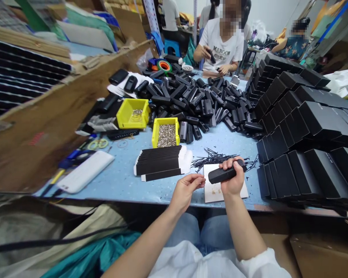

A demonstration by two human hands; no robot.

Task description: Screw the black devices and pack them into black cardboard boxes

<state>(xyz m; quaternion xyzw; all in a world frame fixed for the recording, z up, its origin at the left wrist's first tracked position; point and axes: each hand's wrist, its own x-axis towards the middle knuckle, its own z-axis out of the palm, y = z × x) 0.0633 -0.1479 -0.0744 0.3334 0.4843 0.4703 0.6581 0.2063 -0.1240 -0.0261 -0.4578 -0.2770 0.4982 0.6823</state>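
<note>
My right hand [233, 180] is closed round a black textured oblong device [224, 173], held level above a white card [213, 189] at the near table edge. My left hand [188, 187] sits just left of it, fingertips pinched together on something too small to make out. A scatter of thin black pins [213, 157] lies just beyond both hands. A fanned stack of black-and-white sleeves [159, 164] lies to the left of my hands.
Two yellow bins [132, 112] [165, 132] hold small metal parts. A heap of black devices [203, 102] covers the middle of the blue table [121, 173]. Stacked black boxes [301, 131] fill the right. A white power bank [84, 172] lies left. A person sits opposite.
</note>
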